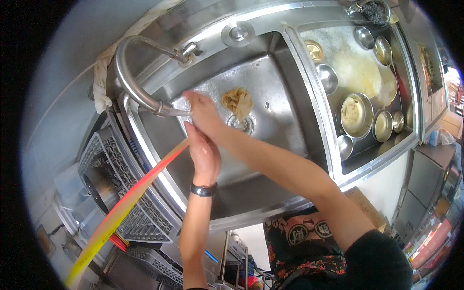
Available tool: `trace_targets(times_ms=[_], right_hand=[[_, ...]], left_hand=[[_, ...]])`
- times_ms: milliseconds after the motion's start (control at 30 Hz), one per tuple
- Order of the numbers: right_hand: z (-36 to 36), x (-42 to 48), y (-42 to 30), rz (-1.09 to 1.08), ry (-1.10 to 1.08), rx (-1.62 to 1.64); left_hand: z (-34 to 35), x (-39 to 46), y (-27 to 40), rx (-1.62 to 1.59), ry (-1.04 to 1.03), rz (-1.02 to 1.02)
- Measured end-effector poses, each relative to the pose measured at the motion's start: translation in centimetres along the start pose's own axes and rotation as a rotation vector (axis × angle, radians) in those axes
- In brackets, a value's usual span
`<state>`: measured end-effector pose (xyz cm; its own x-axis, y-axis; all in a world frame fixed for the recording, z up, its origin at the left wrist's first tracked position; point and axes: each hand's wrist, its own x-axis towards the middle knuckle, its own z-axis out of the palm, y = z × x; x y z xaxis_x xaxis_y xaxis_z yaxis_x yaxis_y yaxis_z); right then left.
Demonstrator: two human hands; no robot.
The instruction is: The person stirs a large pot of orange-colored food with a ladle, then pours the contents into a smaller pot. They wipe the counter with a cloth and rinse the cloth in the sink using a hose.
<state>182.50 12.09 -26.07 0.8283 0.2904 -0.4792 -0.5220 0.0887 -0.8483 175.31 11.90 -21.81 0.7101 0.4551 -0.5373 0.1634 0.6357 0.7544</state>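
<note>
Both my hands are close together over the left basin of a stainless steel sink [275, 79]. My right hand [204, 112] lies at the mouth of a curved metal faucet [132, 85], and its fingers are partly hidden. Just below it, touching or nearly so, is my left hand [204, 154], which looks wet. A dark wristband [203, 190] circles the left wrist. I see no object in either hand, but their inner sides are hidden. Beyond them, a crumpled yellow-brown cloth [239, 101] rests on the basin floor, partly over the drain [241, 124].
Several metal bowls [357, 116] sit in cloudy water in the right basin. A grey plastic rack [145, 221] with a dark metal pot [101, 188] stands left of the sink. Steel scrubbing wool [375, 13] lies at the back right. A red-yellow streak [127, 203], possibly glare, crosses the left.
</note>
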Motion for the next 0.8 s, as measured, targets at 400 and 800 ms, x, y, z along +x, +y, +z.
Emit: trace_targets(times_ms=[400, 800], right_hand=[[-1.0, 3.2, -3.3, 0.032, 0.01, -0.311], [-2.1, 13.9, -9.1, 0.323, -0.295, -0.408]], left_hand=[[-9.0, 2.3, -7.2, 0.338, -0.001, -0.071], [-23.5, 5.7, -17.0, 1.76, 0.066, 0.209]])
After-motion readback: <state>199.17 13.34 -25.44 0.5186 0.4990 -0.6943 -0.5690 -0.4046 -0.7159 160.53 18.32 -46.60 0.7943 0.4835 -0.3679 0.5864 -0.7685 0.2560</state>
